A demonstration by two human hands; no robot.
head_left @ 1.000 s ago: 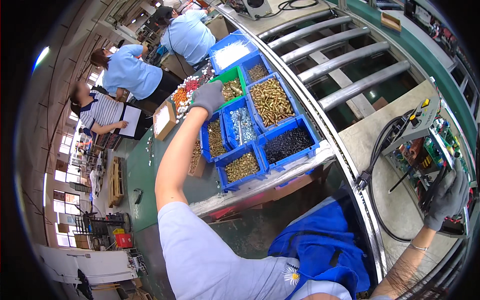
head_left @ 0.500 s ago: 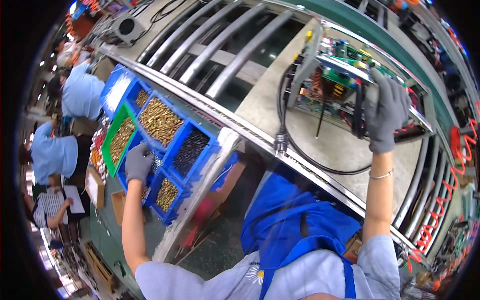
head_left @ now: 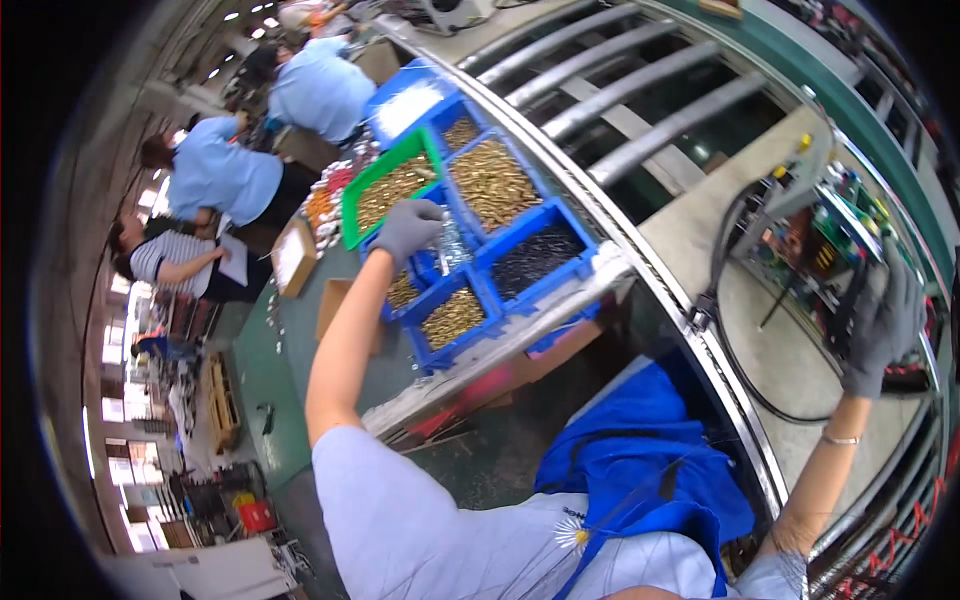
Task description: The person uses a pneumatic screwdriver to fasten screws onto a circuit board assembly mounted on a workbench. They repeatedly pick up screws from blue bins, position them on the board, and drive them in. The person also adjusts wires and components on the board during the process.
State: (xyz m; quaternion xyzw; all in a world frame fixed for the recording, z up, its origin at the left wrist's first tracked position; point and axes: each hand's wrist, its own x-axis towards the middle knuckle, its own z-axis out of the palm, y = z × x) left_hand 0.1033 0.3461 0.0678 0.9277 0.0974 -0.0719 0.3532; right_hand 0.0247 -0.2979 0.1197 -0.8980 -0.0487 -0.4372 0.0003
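My left hand (head_left: 408, 230), in a grey glove, is at a small blue bin of silvery screws (head_left: 453, 248). Its fingers are bent together, and whatever they hold is hidden. Around it stand a green bin of brass-coloured fasteners (head_left: 395, 190), a blue bin of larger brass-coloured pieces (head_left: 492, 185), one of black screws (head_left: 535, 262) and one of small brass-coloured parts (head_left: 452, 320). My right hand (head_left: 885, 325), also gloved, is at the open electronic unit (head_left: 815, 235), beside a black part (head_left: 848, 300). Blur hides whether its fingers grip anything.
A thick black cable (head_left: 735, 365) with a plug loops over the bench plate. Metal rollers (head_left: 640, 105) run beyond the bins along a metal rail (head_left: 640, 245). Cardboard boxes (head_left: 296, 258) stand left of the bins. Several people (head_left: 225, 175) are at the far left.
The whole view has swung left, so bins and unit appear farther right. My left hand stays at the bins, its fingers now over the silvery screws' edge. My right hand remains at the unit.
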